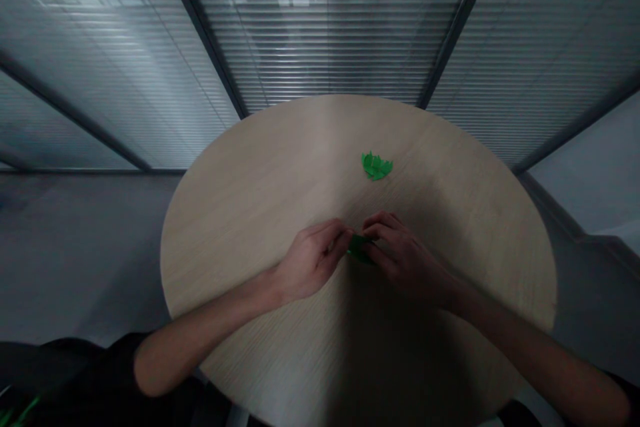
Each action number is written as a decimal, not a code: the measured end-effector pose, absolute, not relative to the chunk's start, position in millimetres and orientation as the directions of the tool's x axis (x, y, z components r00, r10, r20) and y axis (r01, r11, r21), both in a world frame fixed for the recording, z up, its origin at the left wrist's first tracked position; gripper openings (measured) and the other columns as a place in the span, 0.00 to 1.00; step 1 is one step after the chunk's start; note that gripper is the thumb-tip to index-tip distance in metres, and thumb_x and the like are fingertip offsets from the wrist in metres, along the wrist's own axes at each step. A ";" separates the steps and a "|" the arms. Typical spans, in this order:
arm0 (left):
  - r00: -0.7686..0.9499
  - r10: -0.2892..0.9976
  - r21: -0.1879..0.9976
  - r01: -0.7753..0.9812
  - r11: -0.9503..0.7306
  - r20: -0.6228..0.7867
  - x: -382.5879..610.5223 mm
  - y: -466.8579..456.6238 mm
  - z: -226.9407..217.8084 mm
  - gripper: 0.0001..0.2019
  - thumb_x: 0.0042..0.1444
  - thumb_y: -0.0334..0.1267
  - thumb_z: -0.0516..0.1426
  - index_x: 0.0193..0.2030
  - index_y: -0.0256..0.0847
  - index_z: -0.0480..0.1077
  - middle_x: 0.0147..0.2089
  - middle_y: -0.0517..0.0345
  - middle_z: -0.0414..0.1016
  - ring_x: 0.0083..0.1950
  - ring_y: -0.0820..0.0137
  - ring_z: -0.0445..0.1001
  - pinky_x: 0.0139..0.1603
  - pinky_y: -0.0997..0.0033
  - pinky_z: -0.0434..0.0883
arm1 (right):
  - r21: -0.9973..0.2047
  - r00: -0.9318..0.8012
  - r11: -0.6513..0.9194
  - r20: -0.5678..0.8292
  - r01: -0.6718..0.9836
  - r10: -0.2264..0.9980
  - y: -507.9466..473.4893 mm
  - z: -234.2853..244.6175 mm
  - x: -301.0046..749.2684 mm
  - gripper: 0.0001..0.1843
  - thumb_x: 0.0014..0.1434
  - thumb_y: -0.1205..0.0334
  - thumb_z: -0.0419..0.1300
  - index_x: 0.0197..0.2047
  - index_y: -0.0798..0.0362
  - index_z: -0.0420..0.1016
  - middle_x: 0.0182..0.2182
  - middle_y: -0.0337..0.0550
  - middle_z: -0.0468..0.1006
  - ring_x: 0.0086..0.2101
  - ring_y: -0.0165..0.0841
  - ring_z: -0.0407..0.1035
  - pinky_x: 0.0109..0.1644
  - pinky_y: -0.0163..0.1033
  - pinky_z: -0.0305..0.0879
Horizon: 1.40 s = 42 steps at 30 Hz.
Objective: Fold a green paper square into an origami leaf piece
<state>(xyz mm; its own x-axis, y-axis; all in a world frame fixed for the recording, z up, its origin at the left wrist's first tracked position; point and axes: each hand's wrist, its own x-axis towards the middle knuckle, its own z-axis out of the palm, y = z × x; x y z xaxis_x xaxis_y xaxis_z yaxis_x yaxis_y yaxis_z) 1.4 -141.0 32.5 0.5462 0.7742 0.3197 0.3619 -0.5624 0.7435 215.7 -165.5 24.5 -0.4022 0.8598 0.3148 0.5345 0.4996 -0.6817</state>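
Between my two hands is a small dark-green piece (358, 248), thin and flat like folded paper; its exact kind is too small to tell. My left hand (316, 257) pinches its left edge with thumb and fingertips. From the other side my right hand (400, 252) grips the same piece, fingers bent over it. Farther back, a little to the right, lies a bright green pile of small pointed pieces (377, 167), apart from both hands. Part of the held piece is hidden by the fingers.
All of this is on a round, light wooden table (250, 173). Glass partition panels with blinds (340, 53) stand behind its far edge, divided by dark frames. Grey floor (90, 240) shows to the left. My shadow falls across the table's near right part.
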 end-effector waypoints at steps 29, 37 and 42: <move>0.530 0.775 0.747 0.345 -0.568 0.345 -0.4 -142.4 29.2 0.05 0.66 0.34 0.59 0.40 0.36 0.74 0.30 0.60 0.73 0.27 0.75 0.70 0.26 0.77 0.67 | -0.664 -0.436 0.567 0.377 0.488 0.817 -162.6 20.4 215.5 0.05 0.68 0.71 0.58 0.44 0.53 0.74 0.45 0.49 0.76 0.47 0.41 0.71 0.53 0.50 0.71; 0.491 0.814 0.787 0.348 -0.509 0.309 0.1 -140.2 28.0 0.04 0.66 0.35 0.59 0.41 0.37 0.73 0.28 0.62 0.71 0.26 0.76 0.69 0.26 0.77 0.66 | -0.689 -0.344 0.524 0.397 0.500 0.851 -164.7 20.5 214.0 0.09 0.67 0.66 0.62 0.50 0.49 0.71 0.46 0.48 0.77 0.46 0.41 0.73 0.51 0.49 0.73; 0.373 0.884 0.848 0.333 -0.412 0.283 -0.3 -139.7 27.4 0.05 0.67 0.38 0.58 0.42 0.39 0.69 0.27 0.64 0.70 0.24 0.77 0.68 0.24 0.78 0.65 | -0.729 -0.206 0.458 0.413 0.509 0.887 -163.6 17.6 215.3 0.19 0.62 0.61 0.68 0.55 0.49 0.70 0.46 0.48 0.76 0.40 0.38 0.74 0.42 0.45 0.75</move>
<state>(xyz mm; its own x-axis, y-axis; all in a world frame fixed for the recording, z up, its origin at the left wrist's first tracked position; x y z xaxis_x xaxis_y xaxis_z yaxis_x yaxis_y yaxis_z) -0.3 -139.7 27.4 0.3727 0.8836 0.2834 0.3325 -0.4123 0.8482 215.3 -163.6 17.6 -0.2059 0.8869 0.4135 0.5093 0.4579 -0.7287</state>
